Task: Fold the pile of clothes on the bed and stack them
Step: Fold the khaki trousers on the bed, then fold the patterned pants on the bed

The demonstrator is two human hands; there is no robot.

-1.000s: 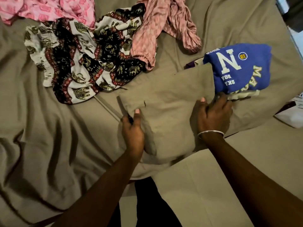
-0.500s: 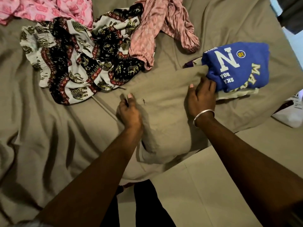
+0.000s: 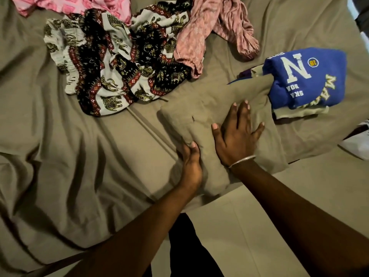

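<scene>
A folded tan garment [image 3: 201,108] lies on the bed near its front edge, almost the same colour as the sheet. My right hand [image 3: 237,132] lies flat on it with fingers spread. My left hand [image 3: 190,164] rests against its left fold, fingers straight. To the right sits a stack topped by a folded blue shirt [image 3: 307,76] with white letters; the tan garment's far corner touches it. Unfolded at the back lie elephant-print trousers [image 3: 111,62], a dusty pink garment [image 3: 217,23] and a bright pink patterned piece [image 3: 73,5].
The wrinkled tan bed sheet [image 3: 69,156] covers the bed. Its front edge runs diagonally below my hands, with beige floor tiles [image 3: 239,236] beyond. A white object [image 3: 357,144] lies at the right edge.
Both hands slid back toward me over the tan garment. My right hand left the blue stack's edge and now lies spread on the garment; my left moved down its left side.
</scene>
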